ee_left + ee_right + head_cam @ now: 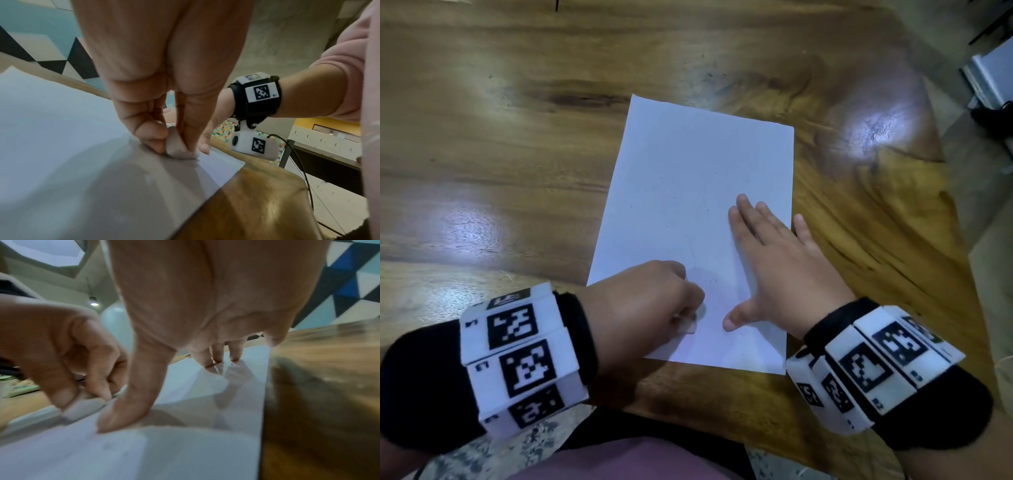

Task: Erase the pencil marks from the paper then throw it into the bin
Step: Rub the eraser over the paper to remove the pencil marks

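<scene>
No readable brand or writing; wrist bands [524,356] carry only black-white code squares. Left hand [640,305] curled, knuckles up, thumb and fingertips [153,139] pinching white eraser [179,147], eraser pressed on paper [688,192] just beside right thumb. Right hand [774,267] flat, fingers spread, pressing paper; little finger off paper edge on table [500,137]. Faint marks ahead of left fingertips.

Black fabric cuffs on both wrists, white blocky bands [524,359] printed with black square fiducial markers, white camera module [254,147] under right wrist with black cable, pink sleeve [347,68], bare hands
</scene>
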Action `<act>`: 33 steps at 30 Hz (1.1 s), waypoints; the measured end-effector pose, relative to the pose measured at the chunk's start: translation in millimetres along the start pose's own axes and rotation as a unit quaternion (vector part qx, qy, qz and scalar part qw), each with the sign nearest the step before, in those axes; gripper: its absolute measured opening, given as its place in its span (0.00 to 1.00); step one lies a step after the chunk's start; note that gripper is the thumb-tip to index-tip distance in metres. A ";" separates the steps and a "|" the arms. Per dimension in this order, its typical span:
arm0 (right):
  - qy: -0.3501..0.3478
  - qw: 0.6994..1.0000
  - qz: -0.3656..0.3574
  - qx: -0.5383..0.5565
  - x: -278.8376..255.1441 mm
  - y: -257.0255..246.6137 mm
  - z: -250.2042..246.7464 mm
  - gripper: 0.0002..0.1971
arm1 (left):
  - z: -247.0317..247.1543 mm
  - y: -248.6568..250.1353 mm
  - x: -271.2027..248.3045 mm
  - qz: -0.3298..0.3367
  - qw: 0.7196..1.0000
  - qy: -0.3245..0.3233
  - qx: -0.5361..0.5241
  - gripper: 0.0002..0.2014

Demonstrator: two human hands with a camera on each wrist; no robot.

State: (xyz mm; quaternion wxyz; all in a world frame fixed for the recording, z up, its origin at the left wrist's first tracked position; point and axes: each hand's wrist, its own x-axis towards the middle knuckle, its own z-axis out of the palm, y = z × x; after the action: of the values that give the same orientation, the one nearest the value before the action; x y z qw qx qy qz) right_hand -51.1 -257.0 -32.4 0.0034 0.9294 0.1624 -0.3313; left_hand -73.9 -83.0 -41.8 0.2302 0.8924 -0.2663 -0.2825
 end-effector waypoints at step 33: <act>-0.030 0.999 0.010 -0.001 -2.7 0.7 4.1 0.74 | -8.4 -3.3 16.6 0.038 0.999 0.033 0.015 0.07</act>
State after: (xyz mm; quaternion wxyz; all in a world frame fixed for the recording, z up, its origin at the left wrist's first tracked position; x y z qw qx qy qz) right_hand -55.3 -258.9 -34.1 0.0123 0.9207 0.1530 -0.3589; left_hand -55.9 -88.4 -43.8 0.2360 0.8939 -0.2962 -0.2399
